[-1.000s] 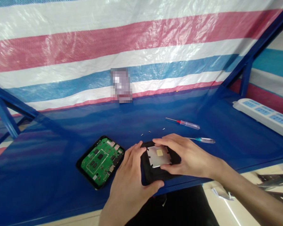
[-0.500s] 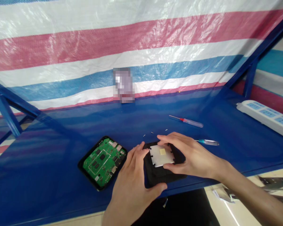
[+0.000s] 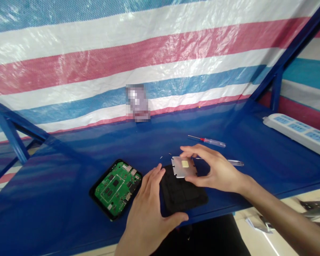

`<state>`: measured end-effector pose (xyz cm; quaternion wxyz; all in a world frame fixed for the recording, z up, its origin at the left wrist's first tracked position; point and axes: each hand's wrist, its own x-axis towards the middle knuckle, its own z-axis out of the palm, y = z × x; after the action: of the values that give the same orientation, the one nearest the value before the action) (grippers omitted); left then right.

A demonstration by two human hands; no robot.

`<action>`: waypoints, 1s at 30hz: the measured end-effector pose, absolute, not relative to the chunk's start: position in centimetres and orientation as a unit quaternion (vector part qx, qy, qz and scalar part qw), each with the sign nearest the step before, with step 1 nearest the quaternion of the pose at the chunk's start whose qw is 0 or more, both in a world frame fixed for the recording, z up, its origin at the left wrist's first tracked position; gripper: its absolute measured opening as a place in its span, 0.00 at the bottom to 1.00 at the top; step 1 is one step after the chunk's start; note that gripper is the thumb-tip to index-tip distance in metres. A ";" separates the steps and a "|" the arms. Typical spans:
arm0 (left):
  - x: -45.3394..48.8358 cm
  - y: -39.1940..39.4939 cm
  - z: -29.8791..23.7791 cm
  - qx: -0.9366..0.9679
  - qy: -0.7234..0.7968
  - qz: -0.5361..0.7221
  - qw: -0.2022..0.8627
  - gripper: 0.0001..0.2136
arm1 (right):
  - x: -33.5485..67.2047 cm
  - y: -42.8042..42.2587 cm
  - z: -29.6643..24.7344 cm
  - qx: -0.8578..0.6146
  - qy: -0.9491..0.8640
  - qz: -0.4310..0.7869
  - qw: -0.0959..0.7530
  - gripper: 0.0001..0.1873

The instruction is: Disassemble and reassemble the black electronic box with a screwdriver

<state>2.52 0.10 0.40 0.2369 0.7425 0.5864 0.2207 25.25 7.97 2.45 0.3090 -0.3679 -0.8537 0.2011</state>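
My right hand [image 3: 212,169] pinches a thin silver metal plate [image 3: 183,166] with a small yellow pad in its middle, held just above the far edge of a black plastic cover [image 3: 181,192]. That cover lies near the front edge of the blue shelf [image 3: 69,149]. My left hand [image 3: 149,209] rests against the cover's left side, fingers at its far edge and thumb at its near edge. To the left lies the other black shell half holding a green circuit board [image 3: 116,188].
Two small screwdrivers lie beyond my right hand: one with a red collar [image 3: 208,141], one partly hidden behind my fingers [image 3: 234,163]. Tiny screws [image 3: 165,155] are scattered nearby. A white power strip [image 3: 298,133] sits at right. Striped tarpaulin [image 3: 122,53] backs the shelf.
My right hand has lifted the silver plate out of the black cover and up toward the far side. My left hand keeps steadying the cover.
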 end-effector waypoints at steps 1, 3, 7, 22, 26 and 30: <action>2.5 0.1 0.4 0.745 0.584 0.223 0.232 0.39 | 25.4 8.1 2.4 -0.379 -0.840 0.213 0.325 0.32; 2.5 0.0 0.3 0.748 0.583 0.224 0.223 0.39 | 25.6 8.4 2.2 -0.402 -0.804 0.240 0.366 0.31; 2.5 0.0 0.1 0.754 0.583 0.219 0.207 0.37 | 26.0 9.2 2.1 -0.419 -0.729 0.318 0.437 0.29; 2.5 -0.3 -0.3 0.744 0.573 0.305 0.157 0.41 | 26.6 9.5 1.2 -0.447 -0.676 0.394 0.434 0.32; 2.4 -0.5 0.2 0.722 0.576 0.338 0.182 0.43 | 26.6 9.4 1.3 -0.451 -0.672 0.391 0.439 0.29; 2.3 -0.2 1.5 0.716 0.569 0.352 0.200 0.45 | 26.8 9.1 1.5 -0.454 -0.695 0.354 0.430 0.27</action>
<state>2.28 -0.19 1.47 0.2003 0.7159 0.5686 0.3522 26.84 9.14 1.52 0.4300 -0.4543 -0.6951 0.3542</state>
